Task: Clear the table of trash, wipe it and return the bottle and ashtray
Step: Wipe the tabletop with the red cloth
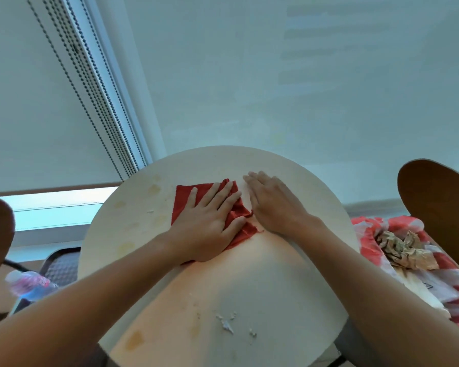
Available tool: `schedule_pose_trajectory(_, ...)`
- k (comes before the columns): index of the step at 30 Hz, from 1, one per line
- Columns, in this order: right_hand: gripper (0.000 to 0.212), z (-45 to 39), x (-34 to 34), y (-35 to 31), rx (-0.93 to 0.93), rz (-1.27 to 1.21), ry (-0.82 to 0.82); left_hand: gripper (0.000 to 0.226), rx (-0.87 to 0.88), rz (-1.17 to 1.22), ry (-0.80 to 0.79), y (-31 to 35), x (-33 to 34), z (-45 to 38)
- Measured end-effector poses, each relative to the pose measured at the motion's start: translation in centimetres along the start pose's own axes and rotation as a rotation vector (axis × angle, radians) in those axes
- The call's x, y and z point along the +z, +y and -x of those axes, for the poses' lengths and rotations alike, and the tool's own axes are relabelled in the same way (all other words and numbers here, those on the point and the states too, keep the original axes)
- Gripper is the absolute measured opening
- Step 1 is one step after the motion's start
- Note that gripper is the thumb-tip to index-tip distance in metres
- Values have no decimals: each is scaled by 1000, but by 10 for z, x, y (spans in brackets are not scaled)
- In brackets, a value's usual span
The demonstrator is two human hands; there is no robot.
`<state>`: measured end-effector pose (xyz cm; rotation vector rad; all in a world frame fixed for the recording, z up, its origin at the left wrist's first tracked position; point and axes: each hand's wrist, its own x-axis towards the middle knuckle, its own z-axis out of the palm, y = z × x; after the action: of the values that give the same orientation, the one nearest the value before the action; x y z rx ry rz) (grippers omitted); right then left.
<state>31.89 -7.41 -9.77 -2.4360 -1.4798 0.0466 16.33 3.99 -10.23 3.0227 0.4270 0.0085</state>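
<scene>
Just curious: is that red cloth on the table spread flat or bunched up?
Mostly spread: the red cloth lies flat under the left hand, wrinkled only near the right hand.

One round table (289,274), one red cloth (186,200), two hands, one bottle (29,286), two chairs, one bag (456,295) of trash.

I can read no text anywhere: the bottle (31,286) beside the table's left edge has a pink-red label too blurred to make out, and the red and white bag (432,284) on the right carries small dark marks I cannot decipher.
</scene>
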Motion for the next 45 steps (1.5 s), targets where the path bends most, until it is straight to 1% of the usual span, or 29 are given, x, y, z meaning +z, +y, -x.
schedule_pose_trajectory(4,51,-7,5,6,17,49,13,68,183,-41,-35,-9,-6,5)
schedule_pose_trajectory(9,52,-16,7,15,164,65,70,70,439,-80,-67,-31,-14,-31)
schedule_pose_trajectory(12,53,-21,8,21,256,49,45,74,493,-98,-60,-42,-14,-57)
schedule_pose_trajectory(15,54,-24,9,24,306,29,31,76,481,-107,-64,-52,-16,-85)
schedule_pose_trajectory(20,56,-22,12,24,308,47,43,76,399,-106,-67,-67,-14,-129)
schedule_pose_trajectory(24,59,-22,11,26,328,27,47,80,282,-95,-53,-77,-14,-150)
schedule_pose_trajectory(28,59,-21,12,27,326,21,42,82,111,-38,-13,-90,-13,-152)
schedule_pose_trajectory(34,59,-19,10,28,334,8,36,88,-233,12,32,-95,-9,-126)
schedule_pose_trajectory(38,58,-18,8,26,331,-3,36,87,-405,44,68,-85,-8,-96)
schedule_pose_trajectory(41,58,-17,8,25,324,-2,41,86,-470,44,82,-72,-8,-71)
schedule_pose_trajectory(45,58,-16,7,23,319,-18,25,87,-483,34,85,-49,-4,-38)
